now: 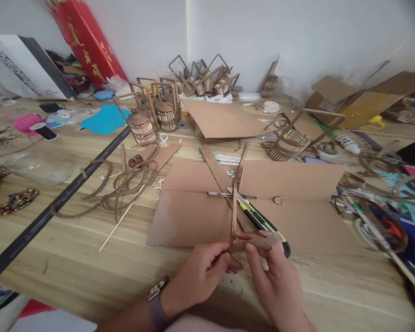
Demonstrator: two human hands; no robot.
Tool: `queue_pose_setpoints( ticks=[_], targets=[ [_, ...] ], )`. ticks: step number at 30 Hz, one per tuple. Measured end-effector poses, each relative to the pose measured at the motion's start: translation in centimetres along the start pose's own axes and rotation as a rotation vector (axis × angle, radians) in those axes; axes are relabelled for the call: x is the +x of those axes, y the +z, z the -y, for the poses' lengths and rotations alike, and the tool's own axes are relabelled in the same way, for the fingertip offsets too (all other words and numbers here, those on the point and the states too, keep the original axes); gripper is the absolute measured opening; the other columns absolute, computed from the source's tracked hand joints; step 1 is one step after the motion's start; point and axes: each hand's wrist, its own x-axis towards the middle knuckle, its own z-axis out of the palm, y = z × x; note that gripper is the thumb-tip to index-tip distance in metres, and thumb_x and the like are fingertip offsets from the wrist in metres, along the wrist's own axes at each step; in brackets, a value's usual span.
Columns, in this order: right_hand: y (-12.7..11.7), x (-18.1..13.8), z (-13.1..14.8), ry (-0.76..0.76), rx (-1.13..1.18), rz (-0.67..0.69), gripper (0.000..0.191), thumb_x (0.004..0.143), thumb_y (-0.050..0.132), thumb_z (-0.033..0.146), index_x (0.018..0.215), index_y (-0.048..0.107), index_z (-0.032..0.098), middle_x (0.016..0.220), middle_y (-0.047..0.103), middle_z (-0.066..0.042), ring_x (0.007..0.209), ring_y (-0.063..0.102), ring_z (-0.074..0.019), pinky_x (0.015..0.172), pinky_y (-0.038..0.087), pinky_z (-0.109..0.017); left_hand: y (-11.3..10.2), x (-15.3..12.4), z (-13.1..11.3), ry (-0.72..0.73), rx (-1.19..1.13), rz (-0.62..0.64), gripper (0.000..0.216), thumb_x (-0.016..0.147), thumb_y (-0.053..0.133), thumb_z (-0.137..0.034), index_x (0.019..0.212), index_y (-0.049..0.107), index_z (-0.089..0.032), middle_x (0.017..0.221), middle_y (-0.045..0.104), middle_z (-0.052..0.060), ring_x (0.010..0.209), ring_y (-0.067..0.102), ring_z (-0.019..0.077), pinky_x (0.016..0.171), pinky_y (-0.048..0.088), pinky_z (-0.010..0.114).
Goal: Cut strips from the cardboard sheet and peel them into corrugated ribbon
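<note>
My left hand (205,268) is closed in a pinch around the near end of a narrow corrugated cardboard strip (234,212), which stretches away from me over a flat cardboard sheet (193,219). Close by on the right, my right hand (278,274) pinches a thin brown cardboard piece (268,240); its far end meets the strip near my left fingertips. A black and yellow utility knife (259,216) lies just beyond the right hand, blade pointing away. Across the sheet, under the strip, rests a pen (219,194). The fingertips partly hide where the pieces meet.
Curled cardboard strips (124,189) and a thin stick (121,219) lie to the left. Small handled baskets (141,127) stand at the back, with a larger basket (288,144) at right. A black band (69,198) crosses the wooden table (100,281). Clutter fills the right edge.
</note>
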Motion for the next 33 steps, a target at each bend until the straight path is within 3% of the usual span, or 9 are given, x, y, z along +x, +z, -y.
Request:
queue_pose_setpoints(
  ticks=[4,14,24,29,33],
  targets=[
    [0.2,0.1,0.2,-0.106,0.06,0.021,0.008,0.094,0.051,0.022,0.097,0.057,0.027,0.084,0.075,0.0,0.081,0.071,-0.0194,0.081,0.05,-0.037,0.0,0.2,0.5,-0.032,-0.103,-0.02,0.047,0.093,0.054,-0.054,0.11,0.067,-0.012,0.09,0.072,0.01,0.082,0.067,0.0183,0.076,0.052,0.027],
    [0.7,-0.2,0.2,-0.189,0.062,0.079,0.014,0.092,0.056,0.018,0.103,0.059,0.026,0.094,0.077,0.0,0.089,0.072,-0.0176,0.095,0.04,-0.04,-0.2,0.5,1.4,-0.018,-0.043,-0.061,0.05,0.095,0.048,-0.057,0.098,0.069,-0.011,0.085,0.069,0.008,0.077,0.063,0.0173,0.072,0.05,0.025],
    [0.2,0.0,0.3,-0.132,0.038,0.015,0.008,0.095,0.052,0.024,0.099,0.058,0.027,0.087,0.077,-0.001,0.08,0.072,-0.0205,0.086,0.048,-0.043,-0.2,0.1,0.3,0.028,0.035,-0.024,0.046,0.098,0.045,-0.05,0.098,0.071,-0.012,0.085,0.073,0.009,0.078,0.068,0.0173,0.071,0.051,0.024],
    [-0.1,0.0,0.1,0.001,0.011,0.006,0.01,0.099,0.046,0.031,0.096,0.055,0.027,0.082,0.076,0.001,0.072,0.071,-0.0179,0.066,0.052,-0.034,0.0,-0.1,0.2,-0.017,-0.003,0.005,0.043,0.098,0.047,-0.047,0.101,0.072,-0.012,0.086,0.074,0.009,0.08,0.07,0.0177,0.074,0.053,0.025],
    [0.1,0.0,0.3,-0.051,0.039,0.014,0.008,0.097,0.048,0.027,0.095,0.056,0.027,0.082,0.076,0.0,0.077,0.071,-0.0191,0.072,0.051,-0.036,0.1,0.2,0.8,-0.055,-0.137,-0.003,0.047,0.093,0.054,-0.053,0.11,0.069,-0.012,0.088,0.073,0.009,0.082,0.069,0.0182,0.075,0.054,0.027]
  ],
)
